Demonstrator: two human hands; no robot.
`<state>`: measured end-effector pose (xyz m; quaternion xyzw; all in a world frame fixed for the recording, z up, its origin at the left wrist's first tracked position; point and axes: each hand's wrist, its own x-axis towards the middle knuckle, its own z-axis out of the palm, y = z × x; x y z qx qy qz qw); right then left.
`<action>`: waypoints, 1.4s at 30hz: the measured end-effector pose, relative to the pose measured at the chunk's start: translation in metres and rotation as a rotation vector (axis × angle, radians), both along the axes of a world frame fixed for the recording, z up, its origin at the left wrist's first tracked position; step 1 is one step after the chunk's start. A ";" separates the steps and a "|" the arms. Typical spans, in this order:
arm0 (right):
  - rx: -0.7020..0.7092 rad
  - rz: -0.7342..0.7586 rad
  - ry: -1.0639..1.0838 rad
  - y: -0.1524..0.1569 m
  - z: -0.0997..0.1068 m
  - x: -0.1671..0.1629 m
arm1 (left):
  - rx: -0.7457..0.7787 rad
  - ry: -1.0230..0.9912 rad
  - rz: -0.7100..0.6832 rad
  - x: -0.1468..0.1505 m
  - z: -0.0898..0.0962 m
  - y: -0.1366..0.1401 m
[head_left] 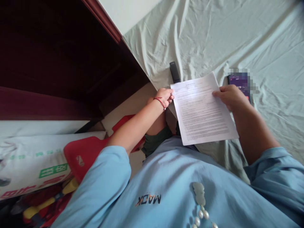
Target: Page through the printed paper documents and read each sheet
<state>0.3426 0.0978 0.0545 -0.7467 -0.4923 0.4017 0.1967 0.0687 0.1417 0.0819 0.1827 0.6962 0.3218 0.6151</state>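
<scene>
Paper first: I count one printed sheet (pixel 203 109), white with dense lines of small text, held just above the near edge of the bed (pixel 237 41). Two hands are on it, mine, set apart at opposite edges. My left hand (pixel 165 96) is closed on the sheet's far left corner, fingers curled around the edge, with one red cord bracelet (pixel 160 102) at the wrist. My right hand (pixel 229 95) is clamped on the right edge, thumb lying on the printed face, the other fingers hidden behind the paper. The sheet tilts, its far end toward the bed and its near end over my lap.

On the bed's pale green sheet I see two dark things: one slim black object (pixel 174 72), which I cannot identify, lying just beyond the paper's far left corner, and one phone (pixel 238 83) just beyond my right hand, partly hidden by it, its screen lit.

To the left stands one dark wooden piece of furniture (pixel 59 57). Near left, on the floor, lie one red plastic item (pixel 83 155) and one white printed bag (pixel 30 164). My light blue shirt (pixel 178 190) fills the near foreground.
</scene>
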 end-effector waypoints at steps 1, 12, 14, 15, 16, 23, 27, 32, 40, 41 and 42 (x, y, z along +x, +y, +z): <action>-0.037 -0.028 -0.017 0.000 0.005 -0.003 | 0.008 0.003 0.006 0.001 -0.001 0.000; 0.493 0.363 -0.496 0.015 0.033 -0.037 | 0.118 0.021 0.032 0.005 -0.015 0.000; 0.560 0.500 -0.401 0.024 0.027 -0.050 | 0.118 0.025 0.029 0.007 -0.016 0.000; 0.566 0.548 -0.360 0.030 0.023 -0.057 | 0.120 0.028 0.027 0.008 -0.016 -0.001; 0.564 0.589 -0.327 0.036 0.018 -0.065 | 0.123 0.034 0.028 0.009 -0.016 -0.001; 0.577 0.785 -0.289 0.055 -0.001 -0.108 | 0.134 0.128 0.006 0.013 -0.017 0.000; 0.536 0.790 -0.362 0.049 0.010 -0.114 | 0.135 0.125 0.011 0.011 -0.021 0.002; 0.510 0.791 -0.409 0.045 0.011 -0.112 | 0.131 0.097 0.035 0.011 -0.021 0.002; 0.528 0.775 -0.330 0.044 -0.005 -0.119 | 0.109 0.089 0.031 0.011 -0.021 0.001; 0.529 0.775 -0.331 0.043 -0.005 -0.120 | 0.112 0.080 0.031 0.012 -0.021 0.001; 0.531 0.772 -0.331 0.043 -0.005 -0.120 | 0.111 0.075 0.031 0.012 -0.021 0.001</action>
